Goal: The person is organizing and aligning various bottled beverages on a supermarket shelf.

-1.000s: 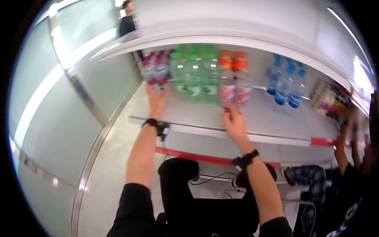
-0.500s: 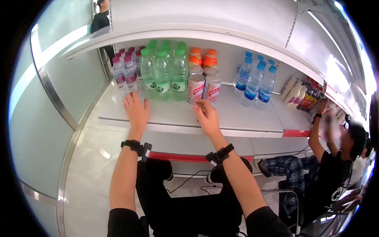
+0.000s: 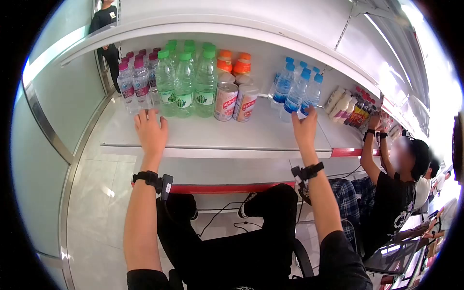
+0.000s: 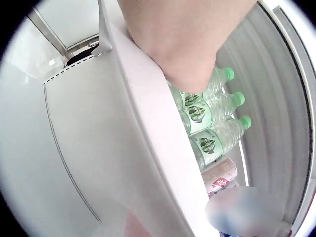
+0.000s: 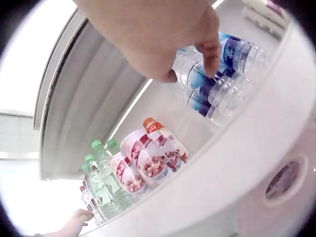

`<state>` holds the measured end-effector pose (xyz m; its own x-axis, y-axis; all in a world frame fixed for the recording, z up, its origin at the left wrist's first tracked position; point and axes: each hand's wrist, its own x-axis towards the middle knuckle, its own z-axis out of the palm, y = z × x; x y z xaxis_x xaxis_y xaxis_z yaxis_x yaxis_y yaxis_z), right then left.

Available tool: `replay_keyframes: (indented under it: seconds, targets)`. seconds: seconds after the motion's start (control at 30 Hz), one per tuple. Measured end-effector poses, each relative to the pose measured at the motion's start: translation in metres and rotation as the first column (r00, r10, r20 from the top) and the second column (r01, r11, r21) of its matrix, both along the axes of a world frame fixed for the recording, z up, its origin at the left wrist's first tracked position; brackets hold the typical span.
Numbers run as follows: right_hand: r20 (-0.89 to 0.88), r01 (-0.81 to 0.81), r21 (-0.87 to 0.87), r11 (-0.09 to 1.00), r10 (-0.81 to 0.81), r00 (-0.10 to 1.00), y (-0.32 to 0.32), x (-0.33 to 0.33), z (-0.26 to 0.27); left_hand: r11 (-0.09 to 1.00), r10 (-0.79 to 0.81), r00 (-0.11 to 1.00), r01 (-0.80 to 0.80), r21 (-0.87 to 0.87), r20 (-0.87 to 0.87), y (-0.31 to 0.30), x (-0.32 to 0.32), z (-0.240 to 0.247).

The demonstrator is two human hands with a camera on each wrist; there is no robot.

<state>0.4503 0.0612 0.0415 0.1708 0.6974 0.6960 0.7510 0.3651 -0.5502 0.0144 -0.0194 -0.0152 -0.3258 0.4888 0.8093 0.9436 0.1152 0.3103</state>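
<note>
My left hand [image 3: 151, 129] rests at the front of the white shelf [image 3: 203, 137], its fingertips near the base of the purple-capped water bottles [image 3: 141, 87]. To the right stand several green-capped bottles [image 3: 184, 87], then two pink-and-white cans [image 3: 225, 102] with orange-capped bottles [image 3: 243, 65] behind them. My right hand [image 3: 305, 129] is at the front of the blue-capped water bottles [image 3: 296, 94]. In the right wrist view its thumb and fingers [image 5: 211, 61] are spread apart, overlapping the lower part of these bottles [image 5: 195, 81]. The left wrist view hides the left fingers behind the hand.
An upper shelf [image 3: 203, 26] overhangs the bottles. White bottles [image 3: 342, 105] and other packages stand farther right, where another person [image 3: 391, 193] reaches into the shelf. A frosted glass partition [image 3: 43, 140] runs along the left. Cables [image 3: 217, 215] lie on the floor below.
My right hand has moved right, from in front of the cans to the blue-capped bottles. My left hand stays near the purple-capped bottles. The head view has shifted to the right.
</note>
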Motion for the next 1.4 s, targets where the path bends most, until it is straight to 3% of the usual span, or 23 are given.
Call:
replay_keyframes:
  seconds: [0.13,0.2,0.43,0.53,0.63,0.7,0.73,0.8,0.93,1.03,1.1,1.2,1.23,1.3,1.33,1.37,1.4]
  targets:
    - [0.151,0.101,0.095,0.99,-0.114,0.982,0.039,0.009,0.005,1.0,0.008,1.0,-0.007,0.015,-0.023,0.001,-0.001,-0.002]
    - [-0.012,-0.005,-0.307,0.952,0.001,1.0,0.025,-0.007,0.029,1.0,-0.005,1.0,0.006,0.016,-0.028,-0.001,-0.002,-0.001]
    - [-0.038,0.035,-0.378,0.925,-0.053,0.998,0.059,0.0,0.002,0.998,-0.042,0.999,0.043,0.039,-0.029,0.002,-0.003,-0.003]
    - [0.124,0.162,-0.265,0.951,-0.133,0.983,0.061,-0.001,-0.002,0.998,-0.03,0.999,0.031,0.047,-0.027,-0.001,-0.002,-0.001]
    - [0.067,0.095,-0.324,0.941,-0.077,0.995,0.033,-0.016,0.012,0.999,-0.025,1.0,0.025,0.045,-0.018,-0.001,-0.001,0.0]
    - [-0.018,-0.1,-0.376,0.921,0.101,0.995,0.021,-0.028,0.021,0.998,-0.03,0.999,0.031,0.052,-0.013,-0.001,-0.001,-0.001]
    - [-0.019,-0.104,-0.38,0.919,0.105,0.994,0.026,-0.028,0.017,0.998,-0.048,0.999,0.047,0.041,0.008,-0.002,-0.002,-0.001]
    - [-0.054,-0.324,-0.323,0.889,0.324,0.944,0.043,-0.031,0.013,0.998,-0.057,0.998,0.056,0.031,0.031,-0.002,-0.001,0.001]
    - [0.0,-0.293,-0.377,0.879,0.316,0.949,0.073,-0.046,0.008,1.0,-0.027,0.999,0.026,0.012,0.034,-0.004,0.0,0.001]
    - [-0.095,-0.409,-0.353,0.842,0.402,0.911,0.095,-0.057,0.003,1.0,-0.021,0.999,0.021,0.012,0.044,-0.006,0.002,0.002]
    - [-0.29,-0.472,-0.362,0.804,0.384,0.877,0.11,-0.067,0.003,0.999,0.006,0.999,-0.008,0.039,0.054,-0.002,0.0,0.004]
    - [-0.395,-0.49,-0.372,0.788,0.344,0.852,0.121,-0.083,0.005,0.996,-0.05,0.997,0.046,0.072,0.054,-0.003,0.0,0.0]
    - [-0.39,-0.499,-0.367,0.785,0.358,0.849,0.126,-0.087,0.006,0.996,-0.038,0.998,0.033,0.08,0.056,-0.003,0.0,0.0]
    - [-0.241,-0.342,-0.464,0.817,0.256,0.936,0.138,-0.093,0.007,0.995,-0.056,0.997,0.051,0.09,0.049,-0.003,0.0,0.0]
    - [0.008,-0.24,-0.4,0.884,0.266,0.964,0.217,-0.064,-0.04,0.995,-0.047,0.998,0.042,0.094,0.051,-0.003,-0.001,-0.001]
    - [0.013,-0.247,-0.394,0.885,0.274,0.962,0.219,-0.07,-0.037,0.996,-0.043,0.998,0.039,0.075,0.051,-0.002,-0.001,-0.002]
    - [0.199,-0.128,-0.345,0.93,0.206,0.958,0.215,-0.075,-0.032,0.998,-0.042,0.998,0.039,0.058,0.049,0.0,-0.001,-0.002]
